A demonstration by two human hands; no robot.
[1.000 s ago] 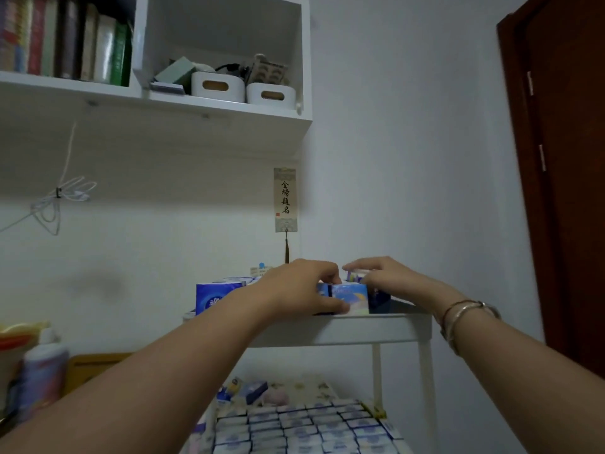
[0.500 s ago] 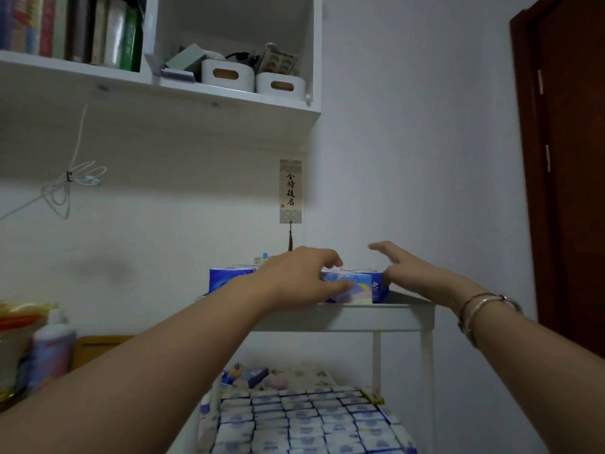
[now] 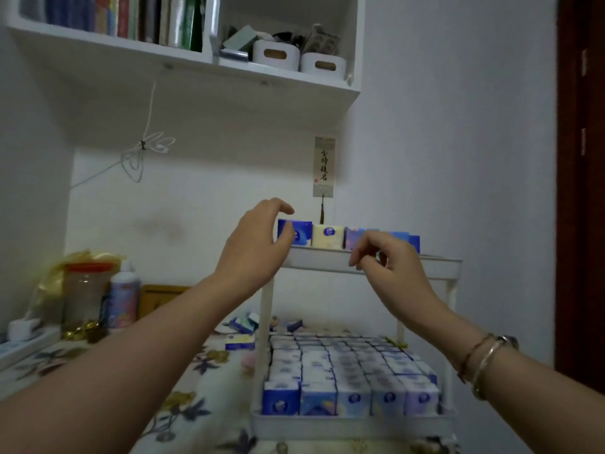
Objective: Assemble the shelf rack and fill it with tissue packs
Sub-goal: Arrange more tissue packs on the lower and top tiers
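While both hands hover at the rack's top tray, the scene reads so:
Left hand (image 3: 253, 247): raised in front of the tray's left end, fingers loosely curved, holding nothing; thumb just before the blue pack.
Right hand (image 3: 389, 260): at the tray's front rim, fingers curled loosely, nothing in them.
Top tray (image 3: 438, 265): a row of tissue packs (image 3: 329, 236) standing upright along it, blue, cream and purple.
Lower tray (image 3: 347, 424): packed full with tissue packs in tight rows.
Rack (image 3: 265, 309): white, standing on a flowered cloth (image 3: 196, 404).
Loose packs (image 3: 239, 342): lying on the cloth left of the rack.
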